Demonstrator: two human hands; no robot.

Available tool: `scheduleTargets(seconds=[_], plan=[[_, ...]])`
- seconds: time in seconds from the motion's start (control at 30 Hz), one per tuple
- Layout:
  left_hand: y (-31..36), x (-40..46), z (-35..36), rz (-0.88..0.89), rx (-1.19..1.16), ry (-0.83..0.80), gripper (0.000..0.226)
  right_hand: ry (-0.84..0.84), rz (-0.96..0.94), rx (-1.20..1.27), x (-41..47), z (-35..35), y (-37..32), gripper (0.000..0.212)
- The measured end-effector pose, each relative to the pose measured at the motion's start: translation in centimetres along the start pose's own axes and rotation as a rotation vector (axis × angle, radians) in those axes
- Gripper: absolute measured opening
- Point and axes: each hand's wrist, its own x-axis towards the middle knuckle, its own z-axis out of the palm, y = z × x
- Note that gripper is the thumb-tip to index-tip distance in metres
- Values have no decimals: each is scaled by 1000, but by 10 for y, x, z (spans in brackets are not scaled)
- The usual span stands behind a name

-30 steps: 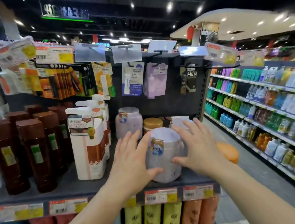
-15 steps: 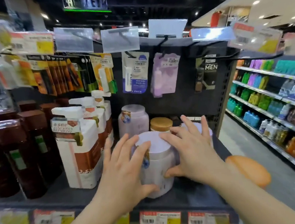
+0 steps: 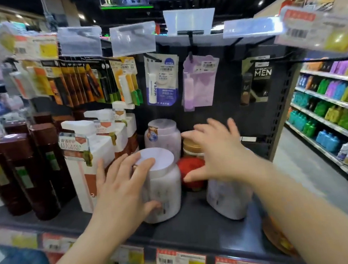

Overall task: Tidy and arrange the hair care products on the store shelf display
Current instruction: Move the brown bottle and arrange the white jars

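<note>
1. Where the dark shelf [image 3: 198, 228] runs nearest the camera, a pale lilac plastic jar with a flat white lid [image 3: 163, 187] stands upright near the front edge.
2. The left hand [image 3: 121, 191] is wrapped on this jar: fingers lie across the lid's left part and the thumb presses the lower front wall, so the hand grips the jar.
3. The right hand [image 3: 221, 151] is spread wide, fingers splayed and blurred, above and just right of the jar; it holds nothing, and I cannot tell whether it touches anything.
4. Under the right wrist a second lilac jar [image 3: 227, 198] stands on the shelf, partly hidden by the hand.
5. Between the two jars, further back, sits a red round object [image 3: 191, 168], and behind that a gold-lidded jar [image 3: 192, 146].
6. A third lilac jar with a round sticker [image 3: 162, 136] stands at the back, directly behind the gripped jar.
7. To the left stands a row of white pump bottles with brown labels [image 3: 93, 157], and beyond them dark brown tall bottles [image 3: 24, 166].
8. Carded small products [image 3: 162, 80] hang on pegs above.
</note>
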Motion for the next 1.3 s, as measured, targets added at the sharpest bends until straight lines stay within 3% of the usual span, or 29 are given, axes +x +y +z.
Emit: scheduleTargets(seconds=[0.2, 0.37, 0.57, 0.63, 0.93, 1.3], plan=[[3, 18, 4, -8, 31, -29, 102, -114, 117, 87, -8, -10, 43, 99], [3, 32, 12, -5, 35, -30, 100, -113, 209, 220, -14, -1, 50, 82], [2, 49, 18, 10, -13, -32, 97, -244, 161, 214, -22, -4, 56, 112], [2, 54, 19, 20, -18, -35, 96, -264, 153, 252, -24, -1, 57, 112], [5, 68, 22, 70, -66, -54, 92, -254, 239, 322, -27, 7, 61, 104], [-4, 62, 9, 84, 28, -122, 97, -114, 151, 310, -29, 9, 44, 100]])
